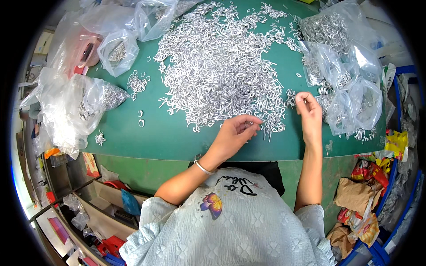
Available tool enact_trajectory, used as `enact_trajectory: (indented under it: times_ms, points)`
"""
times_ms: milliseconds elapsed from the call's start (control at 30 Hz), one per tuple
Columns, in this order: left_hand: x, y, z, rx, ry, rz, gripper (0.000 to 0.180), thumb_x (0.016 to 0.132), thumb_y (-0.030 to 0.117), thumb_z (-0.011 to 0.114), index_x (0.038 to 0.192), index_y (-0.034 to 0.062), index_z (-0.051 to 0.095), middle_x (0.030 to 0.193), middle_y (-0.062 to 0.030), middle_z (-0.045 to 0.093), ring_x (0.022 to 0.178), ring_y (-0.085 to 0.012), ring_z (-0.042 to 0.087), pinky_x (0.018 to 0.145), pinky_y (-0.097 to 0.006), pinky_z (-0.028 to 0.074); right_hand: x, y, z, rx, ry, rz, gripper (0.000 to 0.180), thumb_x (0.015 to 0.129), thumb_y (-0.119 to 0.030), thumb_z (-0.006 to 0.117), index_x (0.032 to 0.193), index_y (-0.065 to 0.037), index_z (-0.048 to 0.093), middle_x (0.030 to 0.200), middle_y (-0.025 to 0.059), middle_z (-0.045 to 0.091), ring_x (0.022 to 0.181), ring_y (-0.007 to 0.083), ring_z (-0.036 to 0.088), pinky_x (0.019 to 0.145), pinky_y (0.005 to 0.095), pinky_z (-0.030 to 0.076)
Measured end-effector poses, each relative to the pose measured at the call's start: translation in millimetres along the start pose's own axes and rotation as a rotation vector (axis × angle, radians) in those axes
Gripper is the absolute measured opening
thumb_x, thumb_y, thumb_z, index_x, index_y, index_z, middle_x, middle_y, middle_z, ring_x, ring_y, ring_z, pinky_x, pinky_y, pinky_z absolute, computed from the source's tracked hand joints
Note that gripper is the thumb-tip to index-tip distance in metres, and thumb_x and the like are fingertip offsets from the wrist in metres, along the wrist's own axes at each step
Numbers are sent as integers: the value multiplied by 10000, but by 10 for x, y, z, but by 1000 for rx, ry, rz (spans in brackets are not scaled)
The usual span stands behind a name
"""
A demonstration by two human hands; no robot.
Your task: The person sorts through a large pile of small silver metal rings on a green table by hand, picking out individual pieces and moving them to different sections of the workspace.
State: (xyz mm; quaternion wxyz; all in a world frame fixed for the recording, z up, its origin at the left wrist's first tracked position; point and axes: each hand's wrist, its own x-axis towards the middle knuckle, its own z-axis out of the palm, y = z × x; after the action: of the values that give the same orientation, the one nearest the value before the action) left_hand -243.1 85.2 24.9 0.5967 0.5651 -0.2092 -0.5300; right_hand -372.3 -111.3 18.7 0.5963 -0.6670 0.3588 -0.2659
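A wide heap of small silver metal pieces, many shaped like hooks and loops, covers the middle of the green table. At the heap's near edge is my left hand, its fingers curled and pinched together; what they hold is too small to make out. A metal bangle circles that wrist. To the right of the heap, my right hand is closed with bent fingers over the table. Beside its fingertips lies a small cluster of silver pieces. Anything inside the right hand's grip is hidden.
Clear plastic bags of silver pieces crowd the right side; more bags stand at the left. Ring-like pieces and a small pile lie left of the heap. Below are open drawers and, right, packages.
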Motion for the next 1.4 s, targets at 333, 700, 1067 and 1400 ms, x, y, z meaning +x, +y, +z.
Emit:
enact_trajectory:
  times_ms: [333, 700, 1067, 1400]
  points:
    - [15, -38, -24, -22, -19, -13, 201, 944, 88, 589, 1119, 12, 652, 965, -31, 663, 849, -77, 597, 743, -224, 477, 215, 14, -85, 232, -137, 187, 198, 879, -164, 668, 1004, -12, 649, 645, 2, 527, 461, 105, 391, 455, 246, 337]
    - [47, -9, -8, -70, -74, -32, 231, 961, 110, 561, 1145, -9, 634, 983, -47, 660, 904, -96, 598, 776, -239, 475, 157, -16, 147, -444, -44, -140, 95, 814, -73, 720, 885, -41, 664, 725, -8, 597, 565, 96, 524, 502, 272, 371]
    - [82, -182, -40, -780, -330, -307, 272, 1005, 153, 467, 1168, -29, 587, 910, -25, 589, 806, -101, 546, 731, -234, 465, -152, -66, -186, 789, -178, 384, 311, 991, -279, 548, 825, -34, 642, 519, -82, 373, 445, 9, 249, 400, 216, 162]
    - [43, -109, 96, -710, -187, -274, 250, 955, 23, 452, 1142, -38, 607, 921, -51, 616, 829, -121, 579, 742, -248, 485, 253, 47, -33, -828, 16, -310, 94, 809, -110, 699, 896, -75, 687, 796, 84, 601, 654, 277, 585, 611, 380, 460]
